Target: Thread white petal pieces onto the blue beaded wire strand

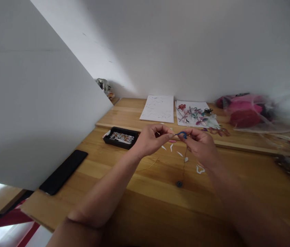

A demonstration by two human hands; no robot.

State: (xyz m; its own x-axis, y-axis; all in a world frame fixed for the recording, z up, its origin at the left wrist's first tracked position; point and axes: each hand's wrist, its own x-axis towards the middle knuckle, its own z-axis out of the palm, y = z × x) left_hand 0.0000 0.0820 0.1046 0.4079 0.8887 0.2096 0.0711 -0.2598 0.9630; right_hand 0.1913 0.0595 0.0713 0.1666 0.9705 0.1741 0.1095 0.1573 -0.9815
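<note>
A small blue curved piece (pixel 182 134), perhaps thread-wrapped, is held up between my two hands above the table. My left hand (pixel 152 140) pinches its thin, wire-like left end between thumb and forefinger. On the other side, my right hand (pixel 200 144) closes its fingertips on the blue part. A thin brown thread (pixel 184 168) hangs below the right hand and runs down to a small dark spool (pixel 179 184). White cut-out slivers (pixel 180 154) and a white heart-like outline (pixel 200 169) lie beneath the hands.
A black tray (pixel 120 138) of beads stands left of the hands, near a black flat slab (pixel 64 171). Behind are a white sheet (pixel 157 109), another sheet bearing colourful flower ornaments (pixel 196 115), and a plastic bag (pixel 248 111) with pink and red contents. A white panel (pixel 37 103) rises at left.
</note>
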